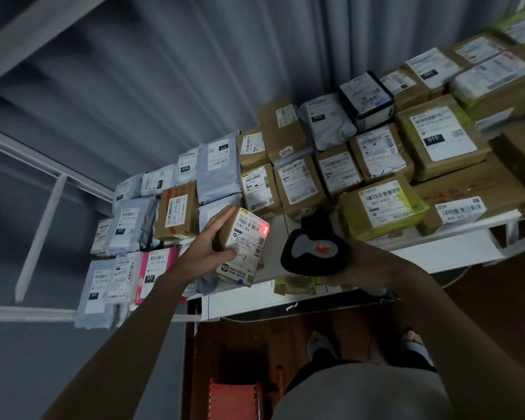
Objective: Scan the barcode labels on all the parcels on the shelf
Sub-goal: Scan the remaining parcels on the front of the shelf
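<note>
Your left hand (212,244) holds a small brown cardboard box with a white label (243,247), fingers flat on its side and thumb across the front. Your right hand (358,268) is wrapped around the black handheld scanner (315,250). A red dot glows at the label's right edge, so this scan looks under way. Many parcels on the white metal shelf (437,247) probably still wait; you cannot tell which are done. Bare shelf lies just behind the box, near the front edge.

Head view, down onto shelf (455,247)
</note>
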